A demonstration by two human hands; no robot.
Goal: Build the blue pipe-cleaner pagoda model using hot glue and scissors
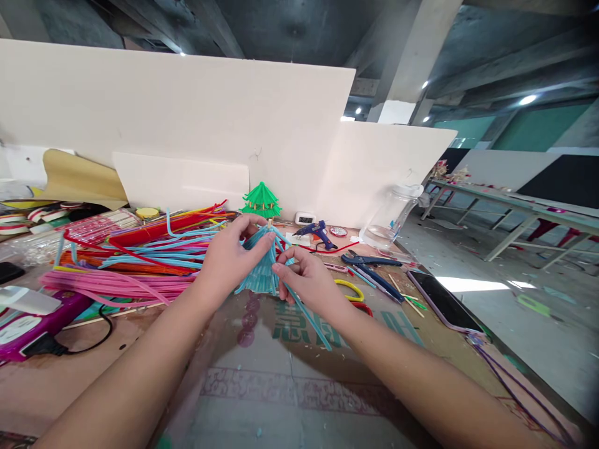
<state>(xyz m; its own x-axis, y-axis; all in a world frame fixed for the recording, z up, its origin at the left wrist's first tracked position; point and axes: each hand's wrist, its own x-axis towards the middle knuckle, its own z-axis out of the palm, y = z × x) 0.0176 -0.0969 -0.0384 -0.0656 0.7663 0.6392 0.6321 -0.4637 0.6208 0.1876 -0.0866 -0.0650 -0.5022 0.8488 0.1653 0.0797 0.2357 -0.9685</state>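
A light-blue layered cone made of pipe cleaners [259, 277] stands upright over the cardboard, partly covered by my hands. My left hand [238, 252] grips its upper part between thumb and fingers. Pinched in my right hand [306, 280], at the cone's right side, is a light-blue pipe cleaner [312, 321] whose loose end slants down to the right. Behind the cone is a green tiered roof-shaped piece [262, 198] with small brown parts under its edge. Whether the two pieces are joined cannot be made out.
Bundled pipe cleaners [126, 284] lie left, near a purple power strip [51, 324]. A blue glue gun [318, 234], pliers [374, 274], yellow-handled scissors [350, 290] and a phone [442, 300] lie right. A clear jug [390, 218] stands by the white board [187, 112].
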